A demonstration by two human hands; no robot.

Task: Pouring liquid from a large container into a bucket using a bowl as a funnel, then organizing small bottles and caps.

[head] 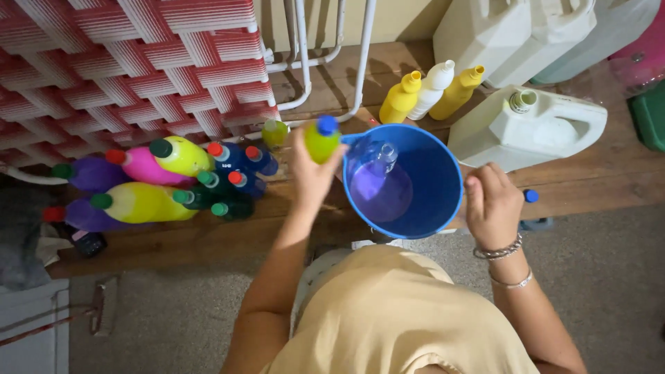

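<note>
1. Looking down from the head camera, the left hand (309, 173) is wrapped around a small yellow-green bottle (321, 140) with a blue cap, holding it up just left of the blue bucket (443, 181).

2. The right hand (493, 205) sits at the bucket's right rim, fingers curled in loosely. Can't tell if it's pinching anything or just gripping the rim, honestly.

3. Inside the bucket there's purple liquid pooled at the bottom, and a clear bottle (380, 161) lying in it with its neck up toward the far side.

4. Off to the left on the wooden boards there's a whole pile of filled bottles (163, 183) lying on their sides: purple, pink and yellow ones with red and green caps, plus a few dark blue ones. So my guess is a good chunk of the bottling is done already.

5. Far side of the bucket: three bottles with nozzle tops (431, 91), two yellow and one white, standing close together. Next to them on the right, a big white jug (526, 128) lies on its side, with more white jugs behind it.

6. A small bottle with a blue cap (533, 208) is peeking out just behind the right hand.

7. Judging by what's lying around, the clear bottle in the bucket isn't capped yet, so that one's left to do.
</note>
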